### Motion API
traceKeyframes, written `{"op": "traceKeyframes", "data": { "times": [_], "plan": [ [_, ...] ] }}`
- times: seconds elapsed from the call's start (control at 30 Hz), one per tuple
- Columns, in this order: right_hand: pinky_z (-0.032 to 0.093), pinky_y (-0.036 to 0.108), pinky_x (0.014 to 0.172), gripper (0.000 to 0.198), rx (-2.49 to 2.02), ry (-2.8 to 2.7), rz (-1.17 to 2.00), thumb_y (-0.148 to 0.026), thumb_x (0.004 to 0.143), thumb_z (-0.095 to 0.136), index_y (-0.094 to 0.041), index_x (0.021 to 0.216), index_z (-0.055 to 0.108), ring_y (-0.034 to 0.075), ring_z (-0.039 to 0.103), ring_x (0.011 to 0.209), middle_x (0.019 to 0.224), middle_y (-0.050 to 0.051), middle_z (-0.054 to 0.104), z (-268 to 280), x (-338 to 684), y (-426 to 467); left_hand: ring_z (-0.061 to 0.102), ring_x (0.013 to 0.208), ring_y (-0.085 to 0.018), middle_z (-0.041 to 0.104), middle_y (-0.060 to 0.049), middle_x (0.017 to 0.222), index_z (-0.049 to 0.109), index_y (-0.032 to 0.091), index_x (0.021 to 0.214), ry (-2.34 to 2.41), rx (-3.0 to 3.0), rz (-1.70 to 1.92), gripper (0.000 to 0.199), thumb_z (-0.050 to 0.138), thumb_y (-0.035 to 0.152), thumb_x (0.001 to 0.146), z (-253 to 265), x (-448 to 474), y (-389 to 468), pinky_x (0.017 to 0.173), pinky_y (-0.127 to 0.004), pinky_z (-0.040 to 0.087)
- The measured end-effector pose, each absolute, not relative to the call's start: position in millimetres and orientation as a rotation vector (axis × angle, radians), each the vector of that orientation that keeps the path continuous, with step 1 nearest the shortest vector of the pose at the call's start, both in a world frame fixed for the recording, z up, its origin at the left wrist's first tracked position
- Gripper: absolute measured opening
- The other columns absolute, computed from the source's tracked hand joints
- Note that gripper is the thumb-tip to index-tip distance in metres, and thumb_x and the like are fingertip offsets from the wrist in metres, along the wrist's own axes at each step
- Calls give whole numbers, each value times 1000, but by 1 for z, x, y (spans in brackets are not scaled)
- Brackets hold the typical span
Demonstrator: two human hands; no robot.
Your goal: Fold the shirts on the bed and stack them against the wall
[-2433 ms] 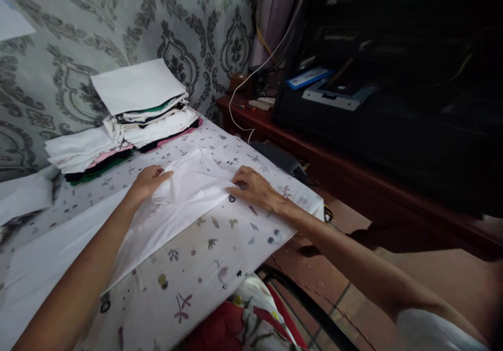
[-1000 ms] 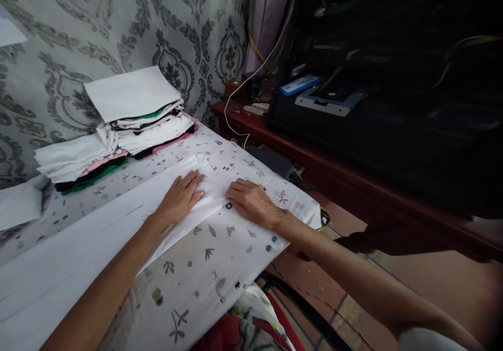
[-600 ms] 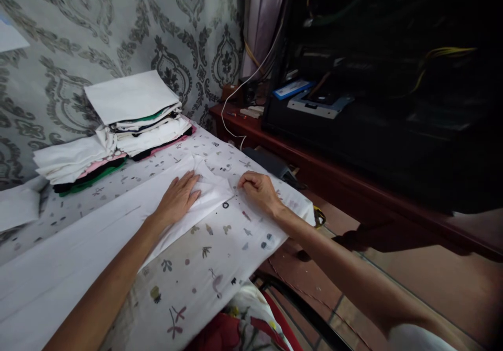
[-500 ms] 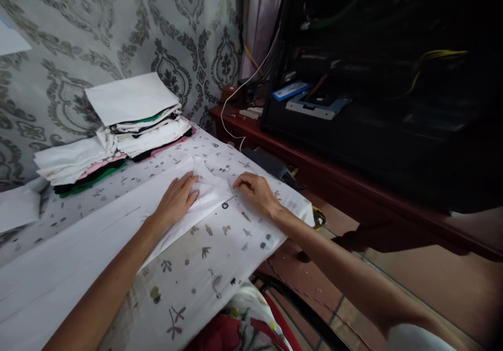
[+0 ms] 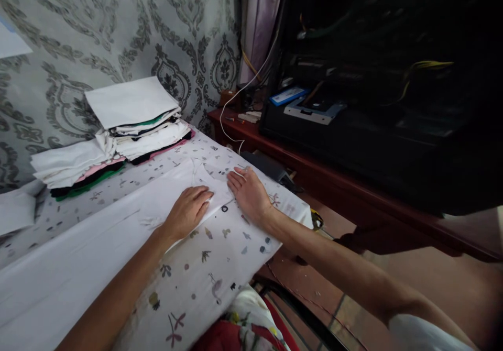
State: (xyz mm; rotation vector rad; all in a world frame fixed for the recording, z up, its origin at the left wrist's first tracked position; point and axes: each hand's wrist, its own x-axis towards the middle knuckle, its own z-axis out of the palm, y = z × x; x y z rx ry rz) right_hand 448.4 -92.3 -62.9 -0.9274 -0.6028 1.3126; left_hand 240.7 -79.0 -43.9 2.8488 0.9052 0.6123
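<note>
A long folded piece of white cloth (image 5: 94, 241), which looks like a garment, lies along the patterned tablecloth (image 5: 212, 267). Its narrow end points toward the cabinet side. My left hand (image 5: 189, 209) rests palm down on that end, fingers loosely stretched and a little bent. At the tip of the cloth is my right hand (image 5: 249, 195), tilted on its edge with fingers extended and slightly apart. Its fingertips are at or touching the cloth's edge, and nothing shows in its grasp.
Folded clothes (image 5: 133, 105) are piled at the back by the patterned wall covering (image 5: 176, 68), with a lower stack (image 5: 74, 160) beside them. A dark red cabinet (image 5: 334, 173) bears a black open case (image 5: 353, 115) on the right. A white cable (image 5: 223, 120) hangs near the table's far corner.
My left hand has slid toward the right and nearer along the cloth. My right hand has gone from curled fingers to extended ones, staying at the cloth's tip.
</note>
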Motion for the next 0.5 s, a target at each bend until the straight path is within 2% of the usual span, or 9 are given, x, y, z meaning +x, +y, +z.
{"op": "traceKeyframes", "data": {
  "times": [0.5],
  "plan": [
    [35,40,119,29,-789,-266,1346,-49,98,39,-27,100,57,18,52,134,128,7,63,-55,437,-100,60,115,-25,63,-13,125,60,17,121,885,2887,623,30,40,24,101,-45,240,-79,101,-44,47]
  ]
}}
